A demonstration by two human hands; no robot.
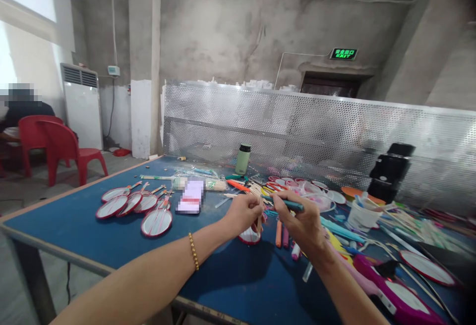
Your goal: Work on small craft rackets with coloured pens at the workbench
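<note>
My left hand (243, 212) is closed around the wooden stick of a small round fan (250, 236) with a red rim, held upright over the blue table (92, 226). My right hand (303, 218) is closed on a teal pen (292, 205), its tip pointing left toward the stick. The two hands meet above the table's middle. A gold bead bracelet sits on my left wrist.
Several finished red-rimmed fans (136, 205) lie at the left. Markers, sticks, a white cup (362, 216) and more fans crowd the right. A green flask (243, 159) stands at the back before a perforated metal screen. Red chairs (65, 149) and a seated person are far left.
</note>
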